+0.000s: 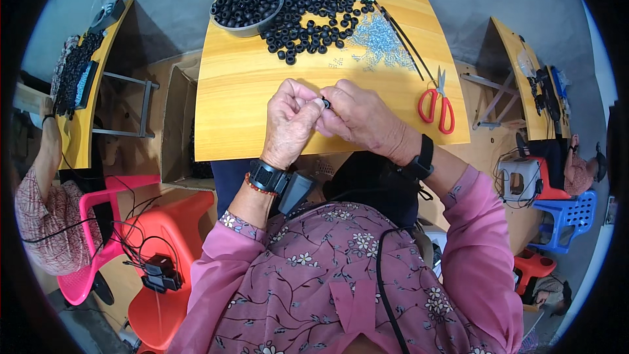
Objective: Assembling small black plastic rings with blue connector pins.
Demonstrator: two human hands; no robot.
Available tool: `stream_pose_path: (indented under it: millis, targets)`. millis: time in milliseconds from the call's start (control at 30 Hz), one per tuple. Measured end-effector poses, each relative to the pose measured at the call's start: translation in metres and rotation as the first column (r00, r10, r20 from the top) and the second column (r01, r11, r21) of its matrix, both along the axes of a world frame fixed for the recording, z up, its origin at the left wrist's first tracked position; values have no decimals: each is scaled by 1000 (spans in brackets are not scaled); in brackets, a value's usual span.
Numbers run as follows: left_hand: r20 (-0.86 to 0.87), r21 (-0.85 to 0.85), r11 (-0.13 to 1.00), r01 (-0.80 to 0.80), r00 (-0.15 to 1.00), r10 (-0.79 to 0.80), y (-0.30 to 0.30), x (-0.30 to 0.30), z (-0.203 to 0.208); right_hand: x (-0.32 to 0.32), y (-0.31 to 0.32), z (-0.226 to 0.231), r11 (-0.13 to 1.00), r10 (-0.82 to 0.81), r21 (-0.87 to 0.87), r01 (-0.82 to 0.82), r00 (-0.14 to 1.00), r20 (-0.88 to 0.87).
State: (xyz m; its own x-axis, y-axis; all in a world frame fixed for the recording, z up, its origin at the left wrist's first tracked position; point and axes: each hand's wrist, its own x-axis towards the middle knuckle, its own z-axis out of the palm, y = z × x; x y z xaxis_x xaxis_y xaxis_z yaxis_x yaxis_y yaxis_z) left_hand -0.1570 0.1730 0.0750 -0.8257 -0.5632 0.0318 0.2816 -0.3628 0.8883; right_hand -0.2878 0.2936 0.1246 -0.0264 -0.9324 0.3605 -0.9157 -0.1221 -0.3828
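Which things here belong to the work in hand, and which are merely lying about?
Likely part of it: small dark piece in the fingers, black beads, plastic bowl, small pale pieces, black strips, scissors.

Seemingly just around: pink chair, red chair, blue stool.

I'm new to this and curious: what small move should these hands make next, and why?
Perhaps the right hand could ease back slightly while the left hand steadies the small dark piece: both hands close in around it, hiding much of it.

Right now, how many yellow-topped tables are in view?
3: a central table below the person's left hand and right hand, a left-side table and a right-side table. More may be hidden.
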Motion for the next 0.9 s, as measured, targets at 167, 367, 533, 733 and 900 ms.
stream_pose_path:
  millis: [167,367,533,733,900]
  targets:
    - [2,-16,999,31,1000,-31,-1,0,-3,-1,0,-7,999,-19,37,17,999,38]
    - [0,19,998,55,998,-55,-3,-2,-5,-3,-2,-6,1000,7,2,-7,1000,5]
    - [-40,114,991,75,997,-71,-3,-5,-2,-13,-2,-4,998,-53,24,53,999,11]
    - [13,83,991,105,994,-106,-2,-4,-1,-14,-1,7,999,-45,-1,46,998,35]
    - [31,111,982,151,987,-155,-5,0,0,-7,-3,17,999,17,49,-13,997,-81]
